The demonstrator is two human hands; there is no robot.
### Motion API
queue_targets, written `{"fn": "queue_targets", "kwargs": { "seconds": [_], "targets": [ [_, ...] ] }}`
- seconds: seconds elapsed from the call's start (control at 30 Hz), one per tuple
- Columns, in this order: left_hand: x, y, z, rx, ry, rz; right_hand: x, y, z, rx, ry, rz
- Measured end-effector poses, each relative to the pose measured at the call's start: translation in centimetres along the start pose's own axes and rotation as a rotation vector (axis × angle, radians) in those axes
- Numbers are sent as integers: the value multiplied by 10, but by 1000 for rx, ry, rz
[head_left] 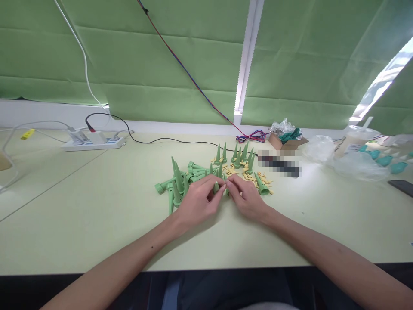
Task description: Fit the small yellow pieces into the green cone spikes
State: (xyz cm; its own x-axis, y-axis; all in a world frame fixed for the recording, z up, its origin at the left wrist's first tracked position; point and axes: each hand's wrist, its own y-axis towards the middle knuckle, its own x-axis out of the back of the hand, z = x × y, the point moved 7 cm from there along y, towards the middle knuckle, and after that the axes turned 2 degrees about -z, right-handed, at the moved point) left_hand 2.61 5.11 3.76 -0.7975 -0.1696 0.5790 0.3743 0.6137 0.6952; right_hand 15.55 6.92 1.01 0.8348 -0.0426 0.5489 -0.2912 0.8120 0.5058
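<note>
My left hand (pixel 203 196) is closed around a green plastic cone (pixel 216 187), whose tip pokes out between the fingers. Close against it, my right hand (pixel 247 196) has its thumb and fingers pinched together at the left fingertips. Whatever sits in that pinch is too small or hidden to make out. Left of my hands, several green cones (pixel 178 178) stand or lie in a pile. More green cones (pixel 238 158) stand upright behind them, among small yellow plastic pieces (pixel 229 171). One cone (pixel 262 185) lies tilted beside my right hand.
A power strip (pixel 93 144) with plugs lies at the back left, its black cable (pixel 167 139) crossing the table. At the back are coiled red-blue wires (pixel 251 137) and a cardboard box (pixel 284 143). On the right stand a drink cup (pixel 353 140), plastic bags (pixel 361 165) and a phone (pixel 402 187).
</note>
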Motion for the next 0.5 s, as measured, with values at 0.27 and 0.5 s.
{"fn": "queue_targets", "kwargs": {
  "seconds": [0.27,0.5],
  "targets": [
    [-1,0,-2,-26,1,8,0,1,0,12,-49,0],
    [-2,0,-4,-44,-2,34,-1,1,1,8,-92,25]
  ]
}}
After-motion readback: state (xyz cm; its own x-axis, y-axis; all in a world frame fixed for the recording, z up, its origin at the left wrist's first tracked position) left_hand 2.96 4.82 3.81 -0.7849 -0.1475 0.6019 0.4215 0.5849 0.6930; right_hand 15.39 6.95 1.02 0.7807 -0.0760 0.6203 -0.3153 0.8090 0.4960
